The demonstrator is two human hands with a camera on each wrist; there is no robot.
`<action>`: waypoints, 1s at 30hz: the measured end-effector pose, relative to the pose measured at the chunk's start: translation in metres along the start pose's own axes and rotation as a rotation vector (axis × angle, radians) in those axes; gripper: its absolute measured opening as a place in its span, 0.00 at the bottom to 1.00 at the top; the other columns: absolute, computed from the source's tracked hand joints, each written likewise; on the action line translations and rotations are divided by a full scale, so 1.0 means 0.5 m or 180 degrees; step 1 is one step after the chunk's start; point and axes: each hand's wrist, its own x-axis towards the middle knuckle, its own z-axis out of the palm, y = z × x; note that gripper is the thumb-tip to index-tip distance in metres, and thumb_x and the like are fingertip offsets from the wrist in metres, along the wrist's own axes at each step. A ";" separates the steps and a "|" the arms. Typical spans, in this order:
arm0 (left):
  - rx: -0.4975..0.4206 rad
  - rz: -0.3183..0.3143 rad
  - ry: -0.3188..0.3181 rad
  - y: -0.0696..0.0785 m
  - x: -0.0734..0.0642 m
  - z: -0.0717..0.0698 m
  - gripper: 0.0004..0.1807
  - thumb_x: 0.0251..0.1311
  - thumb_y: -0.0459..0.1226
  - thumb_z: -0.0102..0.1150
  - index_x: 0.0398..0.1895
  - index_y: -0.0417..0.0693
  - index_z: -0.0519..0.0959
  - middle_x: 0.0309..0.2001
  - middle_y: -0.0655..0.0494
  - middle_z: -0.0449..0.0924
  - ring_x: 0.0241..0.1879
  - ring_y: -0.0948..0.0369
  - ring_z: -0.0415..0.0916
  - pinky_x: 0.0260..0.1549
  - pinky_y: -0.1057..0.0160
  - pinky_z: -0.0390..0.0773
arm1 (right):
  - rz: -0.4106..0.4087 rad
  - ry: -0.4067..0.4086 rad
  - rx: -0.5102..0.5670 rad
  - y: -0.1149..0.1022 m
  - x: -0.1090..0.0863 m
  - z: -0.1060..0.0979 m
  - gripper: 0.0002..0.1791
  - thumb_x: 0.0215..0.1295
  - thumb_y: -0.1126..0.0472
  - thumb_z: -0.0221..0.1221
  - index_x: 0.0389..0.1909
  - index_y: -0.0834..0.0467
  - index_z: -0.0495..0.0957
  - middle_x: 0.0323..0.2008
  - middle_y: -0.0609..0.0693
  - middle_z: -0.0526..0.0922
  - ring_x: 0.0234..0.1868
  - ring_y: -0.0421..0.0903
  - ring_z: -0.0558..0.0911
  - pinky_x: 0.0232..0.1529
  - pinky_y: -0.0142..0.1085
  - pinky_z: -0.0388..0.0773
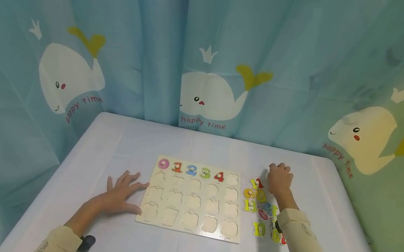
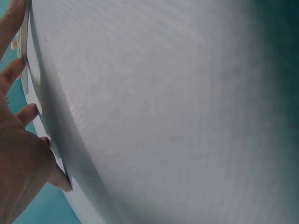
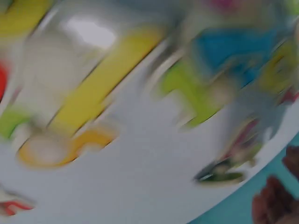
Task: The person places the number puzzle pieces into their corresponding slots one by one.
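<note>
A pale wooden number board (image 1: pixel 183 195) lies flat on the table, with the colourful pieces 0 to 4 in its top row and bare recesses elsewhere. My left hand (image 1: pixel 118 197) spreads its fingers at the board's left edge; thumb and index finger touch that edge. In the left wrist view, those fingers (image 2: pixel 14 70) reach along the board's side. My right hand (image 1: pixel 279 180) hovers beyond the loose number pieces (image 1: pixel 250 205), fingers loosely bent, no piece visible in them. The right wrist view is blurred; fingertips (image 3: pixel 275 200) show at its lower right corner.
The loose pieces lie in a scattered group right of the board, some overlapping, some partly hidden under my right forearm (image 1: pixel 303 243). A white cloth covers the table (image 1: pixel 135 137). Behind it hangs a blue curtain (image 1: pixel 151 45) with whale prints.
</note>
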 end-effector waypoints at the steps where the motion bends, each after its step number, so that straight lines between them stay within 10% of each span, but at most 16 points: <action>1: 0.0008 0.0000 -0.0002 0.000 -0.001 0.000 0.46 0.43 0.60 0.67 0.66 0.49 0.67 0.69 0.35 0.51 0.67 0.33 0.33 0.51 0.24 0.27 | 0.0046 -0.0174 -0.0007 0.011 -0.003 0.000 0.19 0.58 0.71 0.61 0.51 0.72 0.73 0.45 0.71 0.72 0.47 0.67 0.71 0.45 0.58 0.71; 6: 0.0017 -0.0017 -0.0022 -0.002 -0.001 0.002 0.47 0.42 0.61 0.66 0.66 0.49 0.68 0.69 0.35 0.51 0.67 0.33 0.34 0.51 0.25 0.26 | 0.0160 -0.0461 0.0222 0.040 -0.015 0.013 0.23 0.49 0.75 0.65 0.49 0.73 0.75 0.42 0.67 0.74 0.44 0.62 0.76 0.47 0.53 0.74; 19: 0.0006 -0.0005 -0.0003 0.006 -0.006 0.001 0.47 0.42 0.60 0.67 0.65 0.49 0.68 0.69 0.35 0.52 0.67 0.32 0.34 0.51 0.24 0.26 | 0.0268 0.0159 0.0595 0.057 -0.018 0.023 0.14 0.57 0.74 0.61 0.44 0.74 0.75 0.37 0.64 0.76 0.40 0.60 0.76 0.47 0.52 0.74; 24: 0.0016 -0.0011 0.0012 0.009 -0.007 -0.002 0.46 0.42 0.60 0.67 0.65 0.49 0.68 0.68 0.35 0.52 0.67 0.33 0.35 0.51 0.24 0.27 | 0.0042 0.0474 0.0863 0.041 -0.016 0.022 0.10 0.65 0.68 0.56 0.42 0.72 0.76 0.34 0.62 0.76 0.35 0.56 0.76 0.38 0.48 0.77; 30: 0.0030 -0.0001 -0.0003 0.007 -0.005 -0.001 0.47 0.42 0.60 0.67 0.66 0.49 0.68 0.69 0.35 0.52 0.67 0.33 0.35 0.51 0.24 0.28 | -0.0358 0.0193 0.1100 0.006 -0.021 0.019 0.11 0.63 0.67 0.60 0.41 0.71 0.78 0.33 0.58 0.78 0.35 0.53 0.79 0.36 0.42 0.78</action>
